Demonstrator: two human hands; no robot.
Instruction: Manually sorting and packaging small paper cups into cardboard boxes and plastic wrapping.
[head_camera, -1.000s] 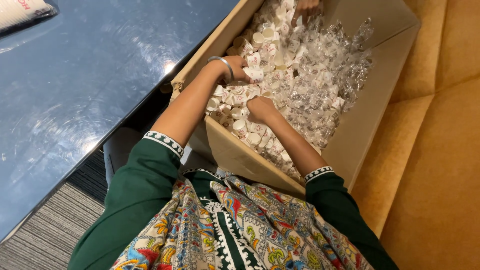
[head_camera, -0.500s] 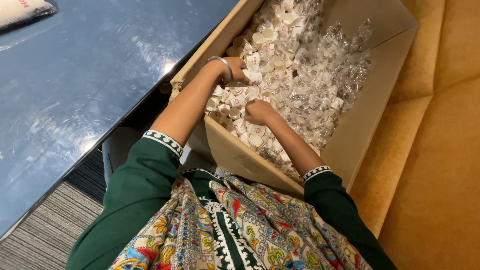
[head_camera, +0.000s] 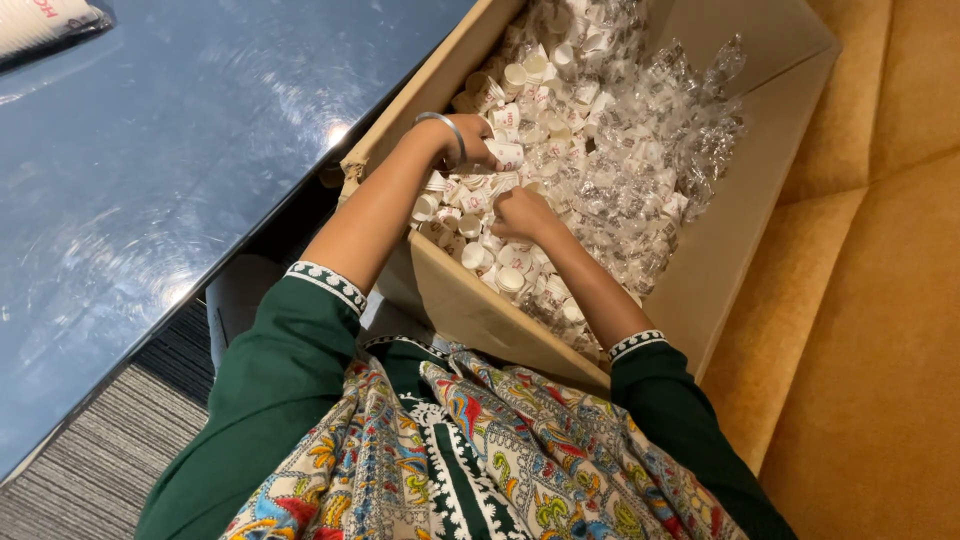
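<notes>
A large cardboard box (head_camera: 720, 250) lies on a yellow seat, filled with small white paper cups (head_camera: 540, 70) and crumpled clear plastic wrappers (head_camera: 650, 170). My left hand (head_camera: 470, 140), with a metal bangle on the wrist, is down among the cups near the box's left wall and closed around one or more of them. My right hand (head_camera: 522, 215) is curled into the pile just beside it, fingers buried among the cups. What lies under either palm is hidden.
A dark blue glossy table (head_camera: 170, 170) runs along the left, close to the box. A wrapped white stack (head_camera: 45, 25) lies at its far corner. The yellow cushioned seat (head_camera: 880, 330) extends to the right. Striped grey carpet (head_camera: 80, 470) shows at lower left.
Both hands have stayed in the pile with only slight shifts. Another person's hand seen at the far end of the box one second ago is gone.
</notes>
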